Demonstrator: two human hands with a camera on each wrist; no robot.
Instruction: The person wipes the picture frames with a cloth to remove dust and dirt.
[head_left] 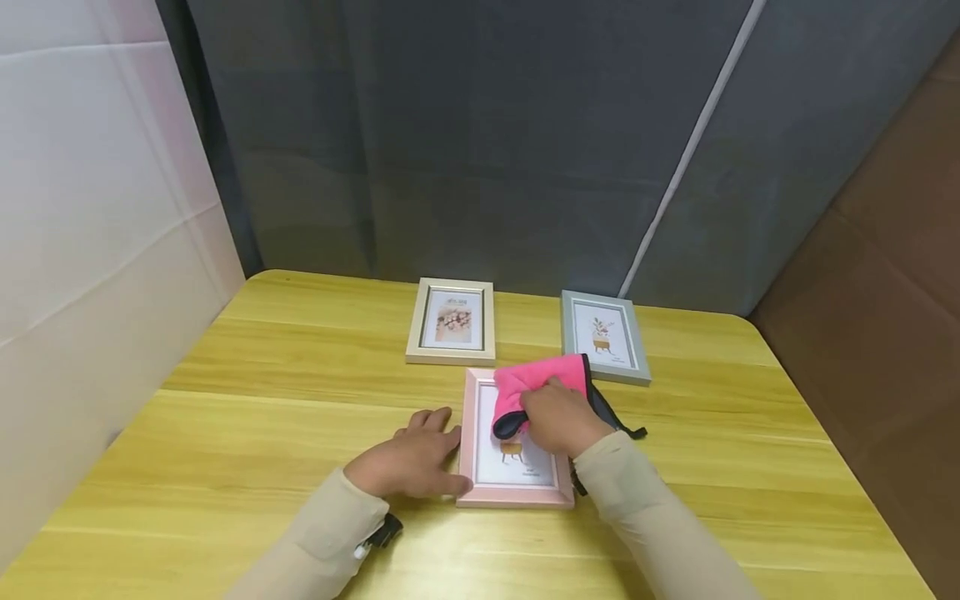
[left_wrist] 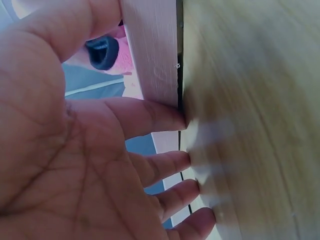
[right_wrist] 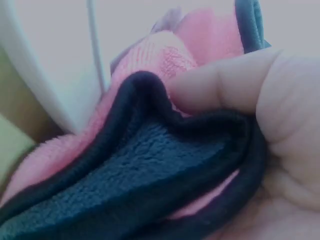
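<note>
Hands, two, bare, both near lower centre of the view. Left hand (head_left: 408, 467): open, fingers spread beside the pink picture frame (head_left: 506, 472), thumb touching its lower-left corner; a black item (head_left: 386, 531) at the cuff. Right hand (head_left: 562, 421): fingers curled, gripping the pink cloth (head_left: 542, 377).

Remaining items, left to right. White sheet (head_left: 97, 167), hanging, upper left. Wood-grain table (head_left: 300, 400), one, yellowish, across the lower part. Dark grey backdrop (head_left: 450, 142), upper centre. Cream picture frame (head_left: 450, 321), lying flat, just above centre, floral print inside. Pink picture frame, lying flat, right of lower centre, its print partly covered. Pink cloth, dark-lined and black-edged, folded over that frame's upper right part. Grey picture frame (head_left: 603, 337), lying flat, right of centre, plant print, lower edge near the cloth. White strip (head_left: 697, 137), slanting, upper right. Brown panel (head_left: 877, 208), far right.
</note>
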